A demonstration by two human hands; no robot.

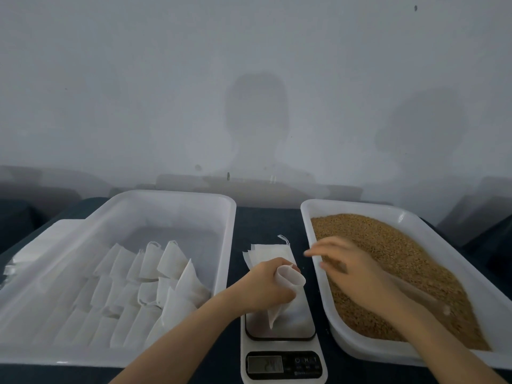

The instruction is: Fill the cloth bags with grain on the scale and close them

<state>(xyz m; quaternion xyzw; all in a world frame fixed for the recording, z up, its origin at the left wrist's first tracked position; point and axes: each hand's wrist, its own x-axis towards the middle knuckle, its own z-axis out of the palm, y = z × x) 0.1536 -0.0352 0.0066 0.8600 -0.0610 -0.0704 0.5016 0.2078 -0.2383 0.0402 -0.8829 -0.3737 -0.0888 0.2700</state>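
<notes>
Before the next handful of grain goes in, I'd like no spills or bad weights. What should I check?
1. White cloth bag mouth held open by the left hand: ok.
2. Bag over the steel plate of the white digital scale: ok.
3. Right hand over the brown grain in the white plastic tray: ok.
4. Grain in that hand: cannot tell, blurred.
5. Scale display readable: cannot tell.

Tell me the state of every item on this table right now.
bag: mouth open, gripped by left hand above scale
scale: on, digits unreadable
right tray: holds grain
left tray: holds rows of bags
right hand: open over grain, blurred
</notes>
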